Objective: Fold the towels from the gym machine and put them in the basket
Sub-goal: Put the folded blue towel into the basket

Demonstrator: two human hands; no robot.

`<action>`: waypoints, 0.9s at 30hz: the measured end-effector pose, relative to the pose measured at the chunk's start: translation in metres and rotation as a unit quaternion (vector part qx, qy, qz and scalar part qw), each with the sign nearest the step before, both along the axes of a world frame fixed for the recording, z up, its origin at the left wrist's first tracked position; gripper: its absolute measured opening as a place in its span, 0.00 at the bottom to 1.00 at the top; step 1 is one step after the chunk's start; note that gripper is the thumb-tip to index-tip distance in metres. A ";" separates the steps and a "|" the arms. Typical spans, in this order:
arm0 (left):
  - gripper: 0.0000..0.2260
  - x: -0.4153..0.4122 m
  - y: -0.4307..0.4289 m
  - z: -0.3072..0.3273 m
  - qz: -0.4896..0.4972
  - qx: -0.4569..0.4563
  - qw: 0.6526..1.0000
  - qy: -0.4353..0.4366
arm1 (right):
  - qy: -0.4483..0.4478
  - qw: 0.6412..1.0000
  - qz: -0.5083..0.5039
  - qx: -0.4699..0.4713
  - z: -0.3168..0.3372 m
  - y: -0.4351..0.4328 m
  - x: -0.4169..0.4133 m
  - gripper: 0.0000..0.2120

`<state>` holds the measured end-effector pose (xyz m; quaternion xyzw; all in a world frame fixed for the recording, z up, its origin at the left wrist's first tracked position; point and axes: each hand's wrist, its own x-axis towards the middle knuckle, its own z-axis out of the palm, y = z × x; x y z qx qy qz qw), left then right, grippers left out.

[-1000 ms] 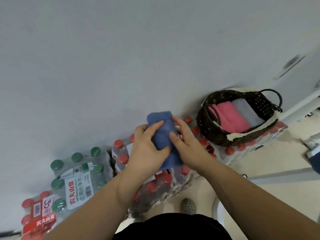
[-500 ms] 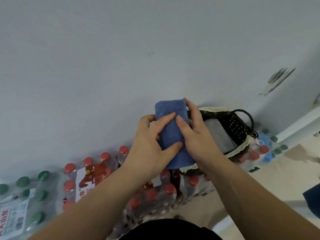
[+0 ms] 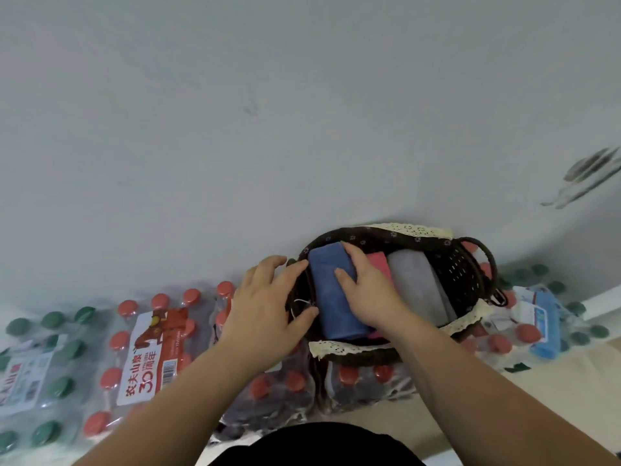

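- Towel [image 3: 331, 297], blue, folded, lies in the basket [image 3: 467, 264] at its nine o'clock side, long axis running twelve to six.
- Right hand [image 3: 369, 294] presses flat on it, fingers spread, not clenched.
- Left hand [image 3: 265, 307] grasps the basket's rim.

A folded blue towel [image 3: 332, 294] is lying in the dark wicker basket [image 3: 463, 264], beside a pink towel [image 3: 379, 264] and a grey towel [image 3: 416, 284]. The right hand [image 3: 373, 294] is pressing flat on it while the left hand [image 3: 268, 307] is gripping the basket's left rim. The basket is sitting on packs of bottled water [image 3: 148, 351].
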<state>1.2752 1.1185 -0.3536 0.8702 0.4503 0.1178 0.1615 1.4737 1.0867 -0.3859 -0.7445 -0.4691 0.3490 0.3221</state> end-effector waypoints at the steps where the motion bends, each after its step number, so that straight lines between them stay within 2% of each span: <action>1: 0.31 0.001 0.000 -0.002 -0.004 0.003 1.000 0.007 | -0.017 1.000 -0.002 -0.001 -0.002 0.000 -0.002 0.26; 3: 0.32 0.002 -0.001 -0.008 -0.008 0.007 1.000 0.024 | -0.056 0.998 -0.016 0.007 -0.002 0.000 -0.005 0.28; 4: 0.33 0.003 -0.003 -0.010 -0.008 0.007 0.999 0.032 | -0.115 0.993 -0.018 0.020 -0.002 -0.001 -0.006 0.29; 5: 0.34 0.004 -0.005 -0.013 -0.005 0.009 0.999 0.040 | -0.207 0.977 -0.011 0.039 -0.002 -0.002 -0.007 0.30; 7: 0.36 0.007 -0.009 -0.016 0.001 0.013 0.999 0.048 | -0.368 0.922 0.023 0.120 -0.003 -0.002 -0.007 0.27; 9: 0.38 0.009 -0.010 -0.019 0.002 0.006 0.999 0.048 | -0.420 0.881 0.114 0.183 -0.005 -0.002 -0.004 0.21; 10: 0.38 0.009 -0.010 -0.020 0.002 0.001 0.999 0.049 | -0.438 0.863 0.175 0.182 -0.006 -0.003 -0.001 0.21; 12: 0.38 0.009 -0.008 -0.021 0.000 0.004 0.999 0.052 | -0.468 0.831 0.273 0.129 -0.006 -0.005 0.008 0.28; 14: 0.38 0.009 -0.008 -0.021 -0.002 0.013 0.998 0.054 | -0.482 0.810 0.324 0.079 -0.005 -0.005 0.017 0.34; 16: 0.36 0.009 -0.008 -0.022 -0.006 0.019 0.998 0.057 | -0.473 0.811 0.340 0.047 -0.007 -0.004 0.020 0.36; 19: 0.34 0.009 -0.009 -0.023 -0.011 0.019 0.999 0.047 | -0.441 0.832 0.336 0.014 -0.015 -0.001 0.016 0.37; 27: 0.34 0.013 -0.009 -0.026 -0.006 0.010 0.999 0.043 | -0.408 0.850 0.333 -0.016 -0.030 0.005 0.012 0.37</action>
